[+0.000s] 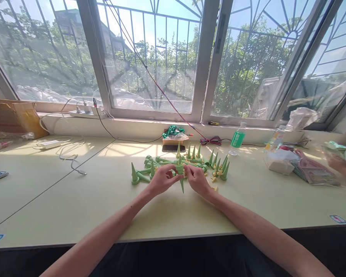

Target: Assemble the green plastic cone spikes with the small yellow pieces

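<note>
One green spike is at the centre of the frame, above the bench, tip down, clasped in the left hand's grip. The right hand is at its right side; whether that grip is closed on anything cannot be told. Other spikes, several upright, surround the hands. Yellow parts lie right of centre.

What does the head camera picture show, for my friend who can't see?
A left hand holds a green spike, tip down, over a pale table, with the right hand at its side. Other spikes and yellow pieces are nearby; a bottle and windows are farther back.
</note>
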Available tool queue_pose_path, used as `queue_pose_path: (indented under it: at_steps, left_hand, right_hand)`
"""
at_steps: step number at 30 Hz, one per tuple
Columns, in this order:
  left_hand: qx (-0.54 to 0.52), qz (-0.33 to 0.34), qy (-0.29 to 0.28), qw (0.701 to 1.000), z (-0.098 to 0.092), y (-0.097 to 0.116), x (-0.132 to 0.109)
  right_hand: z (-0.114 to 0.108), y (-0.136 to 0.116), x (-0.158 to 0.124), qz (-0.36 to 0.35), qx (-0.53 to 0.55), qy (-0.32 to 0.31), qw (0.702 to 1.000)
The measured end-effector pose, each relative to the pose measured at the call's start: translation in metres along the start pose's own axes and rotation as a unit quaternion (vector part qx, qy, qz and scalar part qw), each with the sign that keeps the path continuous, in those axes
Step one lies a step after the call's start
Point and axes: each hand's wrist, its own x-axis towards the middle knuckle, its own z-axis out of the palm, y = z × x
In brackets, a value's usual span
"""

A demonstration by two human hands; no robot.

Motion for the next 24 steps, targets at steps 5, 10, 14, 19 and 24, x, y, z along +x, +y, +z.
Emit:
queue_pose_path:
  at_steps: [5,10,14,19,24]
  left_hand:
    - [0.035,0.07,0.015,0.997,0.001,-0.002,0.0]
    - [0.062,0.074,0.029,0.995,0.002,-0.005,0.001]
    - [0.043,0.028,0.034,0.998,0.002,-0.005,0.002]
    - [-0.075,-0.073,0.013,0.994,-0.001,0.001,0.003]
    - [-0.177,-0.174,-0.024,0.968,-0.004,0.005,0.006]
  right_hand:
    - [0.0,-0.001,0.001,0.011,0.002,-0.003,1.0]
    - [0.001,-0.002,0.0,0.015,0.018,0.006,1.0]
    - [0.0,-0.002,0.0,0.021,0.031,0.041,0.998]
    - [0.0,0.001,-0.001,0.031,0.037,0.067,0.997]
    - [0.0,0.0,-0.001,0.012,0.044,0.05,0.998]
